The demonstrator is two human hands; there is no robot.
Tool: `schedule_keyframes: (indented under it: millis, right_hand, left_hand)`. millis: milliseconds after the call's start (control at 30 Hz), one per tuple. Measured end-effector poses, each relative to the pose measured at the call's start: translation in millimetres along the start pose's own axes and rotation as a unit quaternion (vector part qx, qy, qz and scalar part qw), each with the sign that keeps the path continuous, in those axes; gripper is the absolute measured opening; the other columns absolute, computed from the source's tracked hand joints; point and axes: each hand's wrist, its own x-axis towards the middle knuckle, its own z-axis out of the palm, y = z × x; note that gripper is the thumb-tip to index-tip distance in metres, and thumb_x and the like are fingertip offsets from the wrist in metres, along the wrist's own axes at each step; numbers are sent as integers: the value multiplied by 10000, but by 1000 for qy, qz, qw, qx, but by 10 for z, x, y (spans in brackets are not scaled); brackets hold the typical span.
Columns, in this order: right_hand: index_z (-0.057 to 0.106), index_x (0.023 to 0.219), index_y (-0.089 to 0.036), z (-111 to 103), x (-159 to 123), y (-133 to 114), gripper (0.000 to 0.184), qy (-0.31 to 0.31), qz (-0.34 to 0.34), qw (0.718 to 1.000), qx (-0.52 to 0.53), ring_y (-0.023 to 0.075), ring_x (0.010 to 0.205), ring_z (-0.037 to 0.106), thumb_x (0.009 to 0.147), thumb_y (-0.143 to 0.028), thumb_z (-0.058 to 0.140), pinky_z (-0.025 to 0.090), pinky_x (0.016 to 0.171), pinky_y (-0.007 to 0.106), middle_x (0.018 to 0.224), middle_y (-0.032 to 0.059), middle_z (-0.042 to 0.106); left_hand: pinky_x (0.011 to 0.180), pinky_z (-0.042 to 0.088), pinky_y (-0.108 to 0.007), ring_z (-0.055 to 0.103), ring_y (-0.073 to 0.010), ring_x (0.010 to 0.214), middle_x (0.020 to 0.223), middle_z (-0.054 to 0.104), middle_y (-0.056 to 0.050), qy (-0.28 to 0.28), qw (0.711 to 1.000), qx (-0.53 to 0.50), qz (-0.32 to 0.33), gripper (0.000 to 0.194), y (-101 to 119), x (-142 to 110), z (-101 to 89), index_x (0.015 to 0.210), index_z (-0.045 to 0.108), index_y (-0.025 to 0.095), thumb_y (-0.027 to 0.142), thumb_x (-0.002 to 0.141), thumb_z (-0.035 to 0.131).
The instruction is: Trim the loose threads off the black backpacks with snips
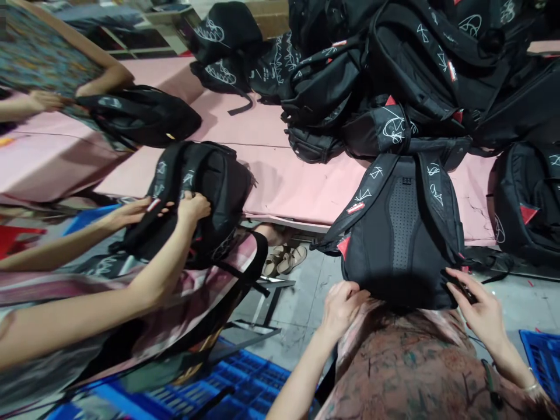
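A black backpack [402, 233] with white scribble print and red triangles rests on my lap, back panel and straps facing up. My left hand [343, 306] grips its lower left corner, fingers curled on the fabric. At the lower right corner my right hand [479, 309] pinches the bag's edge.
A co-worker on the left handles another black backpack [205, 192] with both hands [192, 207]. A further person at top left holds a third bag [140, 114]. A big heap of backpacks [394, 70] covers the pink table [284, 181]. Blue crates [542, 353] stand on the floor; sandals [284, 259] lie under the table.
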Motion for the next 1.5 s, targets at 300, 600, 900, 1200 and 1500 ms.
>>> schedule_keyframes:
  millis: [300, 600, 900, 1200, 1500]
  right_hand:
    - [540, 1180, -241, 179, -302, 66, 343, -51, -82, 994, -41, 205, 1079, 557, 841, -260, 490, 472, 921, 351, 1266, 50, 523]
    - [632, 1022, -223, 44, -197, 283, 239, 184, -63, 981, -27, 210, 991, 596, 797, -279, 572, 463, 912, 367, 1085, 54, 634]
    - [531, 1001, -181, 122, -670, 61, 261, 20, 73, 997, 17, 166, 702, 591, 871, -378, 420, 472, 637, 268, 815, 48, 628]
    - [545, 890, -203, 407, -589, -319, 148, -149, -27, 988, -10, 169, 694, 566, 867, -308, 443, 328, 586, 242, 756, 28, 621]
    - [516, 820, -185, 473, -540, -428, 125, -172, -34, 979, -103, 145, 640, 567, 878, -232, 416, 208, 519, 255, 712, 24, 619]
  left_hand:
    - [737, 416, -288, 570, -163, 758, 769, 641, -42, 104, 971, -148, -154, 117, 64, -99, 83, 765, 622, 198, 239, 802, 519]
    - [552, 432, -213, 530, -101, 559, 643, 552, 5, 137, 864, -404, -267, 182, 485, -24, 309, 720, 456, 184, 336, 814, 494]
    - [551, 412, -191, 513, -89, 563, 642, 557, 14, 115, 781, -511, -339, 217, 750, -13, 549, 747, 503, 166, 352, 729, 613]
    - [534, 392, -172, 507, -76, 551, 641, 575, 22, 156, 754, -522, -367, 257, 770, -21, 613, 739, 520, 165, 376, 686, 656]
    - [570, 401, -170, 503, -69, 578, 658, 564, 26, 174, 756, -511, -371, 255, 807, -40, 658, 722, 513, 161, 373, 697, 652]
